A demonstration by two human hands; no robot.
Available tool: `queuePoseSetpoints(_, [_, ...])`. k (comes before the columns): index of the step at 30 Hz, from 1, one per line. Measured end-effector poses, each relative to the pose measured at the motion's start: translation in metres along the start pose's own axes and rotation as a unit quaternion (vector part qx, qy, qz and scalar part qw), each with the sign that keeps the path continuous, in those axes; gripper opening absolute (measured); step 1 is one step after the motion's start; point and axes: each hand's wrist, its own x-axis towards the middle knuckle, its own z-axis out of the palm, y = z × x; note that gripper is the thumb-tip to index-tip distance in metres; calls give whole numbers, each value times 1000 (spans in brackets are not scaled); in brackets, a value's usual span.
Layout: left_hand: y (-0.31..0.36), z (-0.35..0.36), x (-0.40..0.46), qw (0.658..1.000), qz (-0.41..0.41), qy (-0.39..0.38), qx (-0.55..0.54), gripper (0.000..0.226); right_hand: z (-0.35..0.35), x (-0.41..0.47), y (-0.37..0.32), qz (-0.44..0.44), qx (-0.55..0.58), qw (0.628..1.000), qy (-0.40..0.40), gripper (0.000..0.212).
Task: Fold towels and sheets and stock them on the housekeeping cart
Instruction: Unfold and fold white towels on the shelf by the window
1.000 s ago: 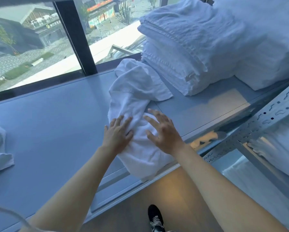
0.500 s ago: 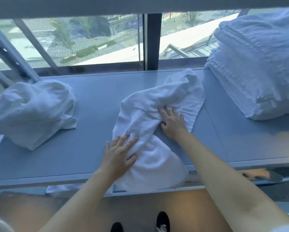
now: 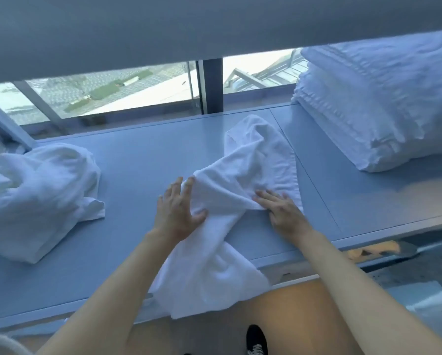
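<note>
A crumpled white towel lies across the middle of the grey shelf surface, its lower end hanging over the front edge. My left hand lies flat at the towel's left edge, fingers spread, thumb pressing into the cloth. My right hand rests palm down on the towel's right part, fingers apart. Neither hand grips a fold. At the right stands a stack of folded white towels.
A loose heap of white linen lies at the left of the shelf. A window with a dark upright post runs along the back. A grey shelf overhangs above. Below are a wooden floor and my black shoe.
The view has swung left and then down. My left hand slid up to the towel's left edge, and my right hand moved down and right over the towel.
</note>
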Motion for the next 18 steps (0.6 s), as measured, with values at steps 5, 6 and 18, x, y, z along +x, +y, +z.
queuePoseSetpoints(5, [33, 15, -2, 999, 43, -2, -17, 77, -40, -22, 58, 164, -78, 982, 46, 70])
queuePoseSetpoints(6, [38, 16, -2, 999, 51, -3, -11, 70, -47, -23, 63, 198, -82, 976, 47, 69])
queuePoseSetpoints(18, [42, 22, -35, 993, 106, 13, 50, 15, -12, 71, -51, 217, 80, 973, 19, 72])
